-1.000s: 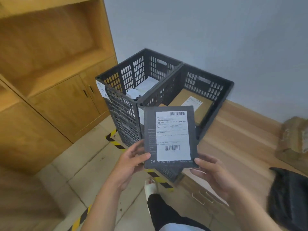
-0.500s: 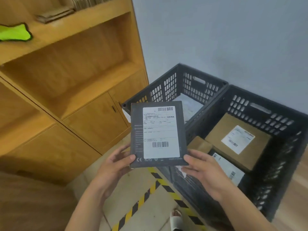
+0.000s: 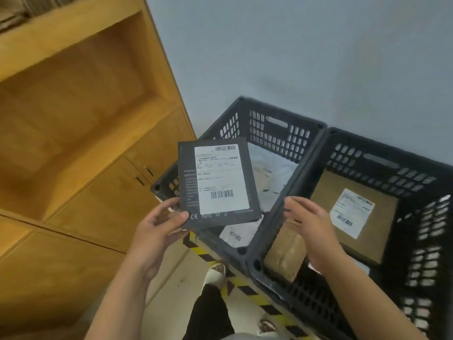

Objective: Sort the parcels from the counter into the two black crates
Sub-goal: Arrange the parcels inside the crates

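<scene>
My left hand grips the lower left corner of a flat dark grey box with a white shipping label. The box hangs over the near left corner of the left black crate, which holds pale mailer bags. My right hand is off the box, fingers relaxed, above the wall between the two crates. The right black crate holds a brown cardboard parcel with a label and a smaller brown parcel at its near end.
A wooden shelf unit with cupboard doors stands to the left of the crates. A grey wall is behind them. Black and yellow tape crosses the tiled floor by my legs and sandals.
My right hand has let go of the grey box and moved right. The left hand alone now carries the box over the left crate. The view has closed in on the crates.
</scene>
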